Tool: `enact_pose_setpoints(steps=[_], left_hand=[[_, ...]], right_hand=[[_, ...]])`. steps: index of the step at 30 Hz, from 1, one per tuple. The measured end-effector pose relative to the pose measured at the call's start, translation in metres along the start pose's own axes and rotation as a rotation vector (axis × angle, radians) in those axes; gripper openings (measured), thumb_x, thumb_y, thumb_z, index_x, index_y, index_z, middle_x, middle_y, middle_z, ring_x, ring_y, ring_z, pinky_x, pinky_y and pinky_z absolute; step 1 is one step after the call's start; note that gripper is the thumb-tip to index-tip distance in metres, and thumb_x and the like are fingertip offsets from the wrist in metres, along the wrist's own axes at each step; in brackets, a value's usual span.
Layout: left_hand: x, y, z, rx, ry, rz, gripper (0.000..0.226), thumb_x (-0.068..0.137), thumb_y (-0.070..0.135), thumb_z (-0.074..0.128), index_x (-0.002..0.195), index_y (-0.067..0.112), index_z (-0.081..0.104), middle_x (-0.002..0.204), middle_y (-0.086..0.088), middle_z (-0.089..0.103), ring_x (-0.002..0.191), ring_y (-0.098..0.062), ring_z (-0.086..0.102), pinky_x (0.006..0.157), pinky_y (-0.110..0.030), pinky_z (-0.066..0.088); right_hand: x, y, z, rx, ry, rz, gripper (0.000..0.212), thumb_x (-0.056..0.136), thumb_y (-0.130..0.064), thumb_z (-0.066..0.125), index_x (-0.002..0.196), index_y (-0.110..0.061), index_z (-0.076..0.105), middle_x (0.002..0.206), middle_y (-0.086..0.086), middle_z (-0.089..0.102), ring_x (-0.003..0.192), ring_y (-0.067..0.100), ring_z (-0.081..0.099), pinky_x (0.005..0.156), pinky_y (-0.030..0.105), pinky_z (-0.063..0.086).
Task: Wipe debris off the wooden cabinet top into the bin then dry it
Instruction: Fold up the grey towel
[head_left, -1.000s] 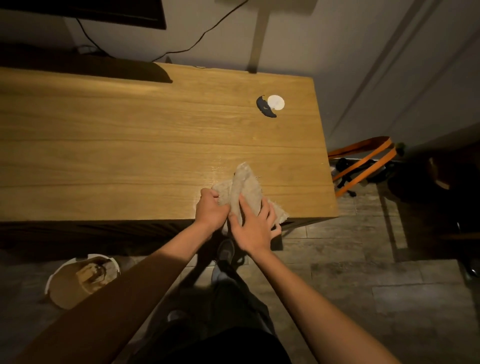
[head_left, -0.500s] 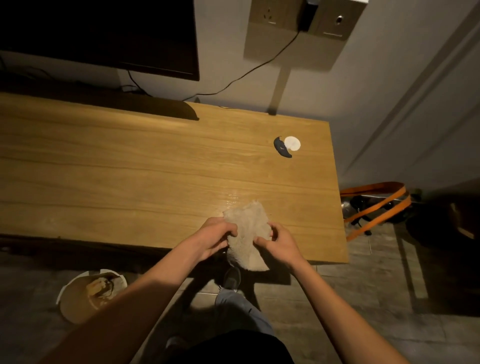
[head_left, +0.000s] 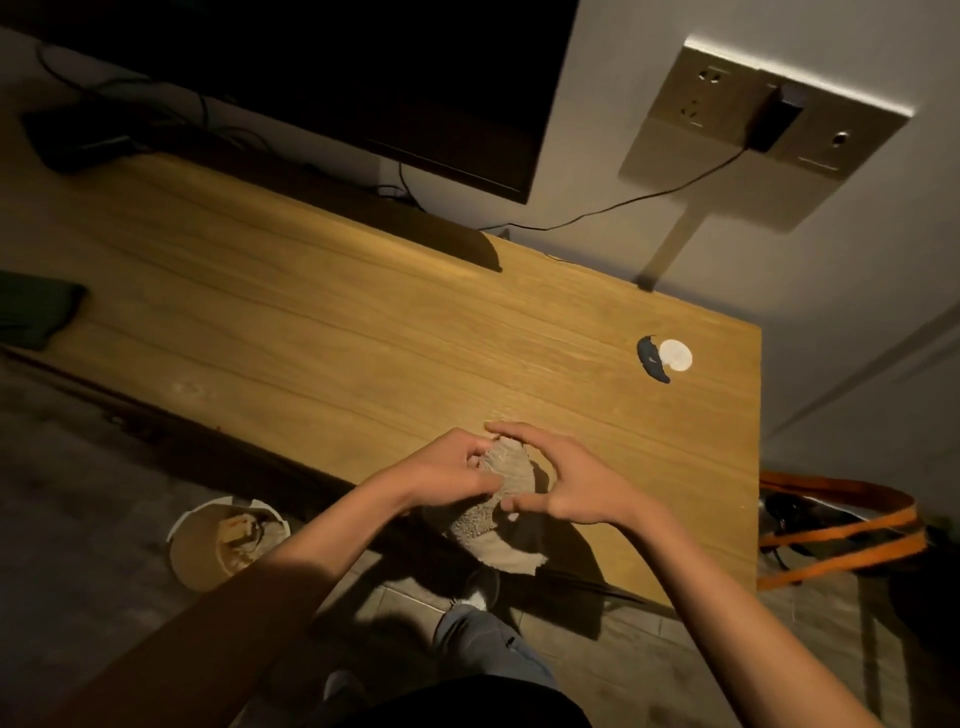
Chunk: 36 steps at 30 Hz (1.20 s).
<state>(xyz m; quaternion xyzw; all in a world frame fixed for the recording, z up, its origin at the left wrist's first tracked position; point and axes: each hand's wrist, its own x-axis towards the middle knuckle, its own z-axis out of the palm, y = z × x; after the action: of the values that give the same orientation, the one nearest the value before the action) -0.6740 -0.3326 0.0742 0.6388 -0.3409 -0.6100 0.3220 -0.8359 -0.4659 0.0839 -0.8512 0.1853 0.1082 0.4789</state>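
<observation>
Lifted off the cabinet top (head_left: 363, 332) since a moment ago, the cloth (head_left: 498, 514) hangs at its front edge, above the floor and right of the bin (head_left: 226, 540). Left hand (head_left: 447, 475) pinches it; right hand (head_left: 566, 483) seemingly pinches too (probably refolding).

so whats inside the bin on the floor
The bin holds some crumpled brownish debris against its far side. The left forearm covers its near edge, and dim light hides anything finer.
</observation>
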Motion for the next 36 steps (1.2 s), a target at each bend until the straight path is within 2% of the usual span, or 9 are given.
enact_pose_setpoints(steps=[3, 5, 7, 10, 15, 18, 22, 29, 36], left_hand=[[-0.008, -0.001, -0.006, -0.050, 0.087, 0.004, 0.038, 0.078, 0.017, 0.080, 0.113, 0.013, 0.067, 0.098, -0.006, 0.078, 0.094, -0.016, 0.070, 0.085, -0.025, 0.053], [-0.014, -0.007, -0.012, -0.117, 0.148, -0.014, 0.047, 0.074, 0.023, 0.083, 0.114, 0.021, 0.059, 0.094, -0.001, 0.077, 0.090, -0.013, 0.070, 0.083, -0.025, 0.053], [-0.022, -0.017, -0.019, -0.195, 0.179, -0.032, 0.058, 0.067, 0.023, 0.083, 0.116, 0.022, 0.052, 0.104, -0.009, 0.075, 0.093, -0.019, 0.070, 0.091, -0.036, 0.055], [-0.034, -0.031, -0.024, -0.157, 0.146, 0.046, 0.053, 0.075, 0.014, 0.084, 0.119, 0.019, 0.053, 0.107, -0.012, 0.076, 0.095, -0.021, 0.072, 0.089, -0.039, 0.057], [-0.066, -0.071, -0.033, 0.251, 0.273, 0.094, 0.031, 0.089, 0.022, 0.075, 0.119, 0.016, 0.073, 0.115, 0.001, 0.075, 0.107, -0.007, 0.068, 0.100, -0.036, 0.052], [-0.101, -0.091, -0.051, 0.225, 0.440, 0.141, 0.028, 0.089, 0.032, 0.075, 0.108, 0.012, 0.076, 0.102, -0.004, 0.076, 0.087, 0.007, 0.065, 0.081, -0.023, 0.053], [-0.149, -0.099, -0.081, 0.193, 0.586, 0.230, 0.009, 0.086, 0.028, 0.078, 0.095, 0.028, 0.079, 0.093, 0.011, 0.077, 0.093, -0.006, 0.070, 0.085, -0.032, 0.054], [-0.227, -0.105, -0.130, 0.199, 0.754, 0.323, 0.019, 0.086, 0.019, 0.077, 0.105, 0.022, 0.079, 0.099, 0.011, 0.077, 0.098, -0.004, 0.069, 0.093, -0.033, 0.055], [-0.280, -0.129, -0.178, 0.222, 0.850, 0.338, 0.021, 0.088, 0.016, 0.075, 0.108, 0.021, 0.078, 0.102, 0.009, 0.076, 0.100, -0.004, 0.069, 0.094, -0.032, 0.055]], right_hand=[[0.015, -0.025, -0.011, -0.062, 0.015, -0.044, 0.067, 0.078, -0.037, 0.087, 0.139, -0.034, 0.060, 0.136, -0.021, 0.062, 0.122, -0.011, 0.054, 0.107, 0.014, 0.041], [0.020, -0.036, -0.015, -0.103, 0.057, -0.058, 0.049, 0.078, -0.043, 0.087, 0.123, -0.036, 0.069, 0.120, -0.016, 0.072, 0.110, 0.004, 0.066, 0.100, 0.031, 0.052], [0.020, -0.043, -0.016, -0.092, 0.059, -0.064, 0.034, 0.079, -0.047, 0.084, 0.108, -0.036, 0.073, 0.101, -0.007, 0.076, 0.093, 0.024, 0.070, 0.089, 0.050, 0.054], [0.019, -0.054, -0.010, -0.101, 0.013, -0.089, 0.022, 0.084, -0.045, 0.081, 0.101, -0.035, 0.071, 0.088, 0.008, 0.073, 0.083, 0.038, 0.066, 0.083, 0.059, 0.053], [0.012, -0.080, -0.004, 0.003, 0.099, -0.166, 0.015, 0.089, -0.031, 0.079, 0.100, -0.027, 0.070, 0.094, -0.004, 0.072, 0.089, 0.021, 0.067, 0.085, 0.051, 0.053], [0.004, -0.090, -0.002, 0.037, 0.218, -0.169, 0.015, 0.089, -0.032, 0.077, 0.100, -0.025, 0.069, 0.095, 0.011, 0.069, 0.090, 0.032, 0.064, 0.085, 0.058, 0.052], [-0.008, -0.107, 0.016, 0.057, 0.312, -0.167, 0.014, 0.088, -0.024, 0.078, 0.098, -0.020, 0.069, 0.094, 0.003, 0.070, 0.089, 0.026, 0.067, 0.085, 0.054, 0.055], [0.007, -0.156, 0.066, 0.021, 0.404, -0.125, 0.025, 0.090, -0.021, 0.077, 0.115, -0.019, 0.075, 0.112, -0.013, 0.072, 0.101, -0.005, 0.064, 0.089, 0.025, 0.052], [0.049, -0.201, 0.105, 0.039, 0.364, -0.122, 0.015, 0.093, -0.017, 0.073, 0.107, -0.020, 0.077, 0.103, -0.011, 0.076, 0.095, 0.000, 0.068, 0.088, 0.031, 0.057]])
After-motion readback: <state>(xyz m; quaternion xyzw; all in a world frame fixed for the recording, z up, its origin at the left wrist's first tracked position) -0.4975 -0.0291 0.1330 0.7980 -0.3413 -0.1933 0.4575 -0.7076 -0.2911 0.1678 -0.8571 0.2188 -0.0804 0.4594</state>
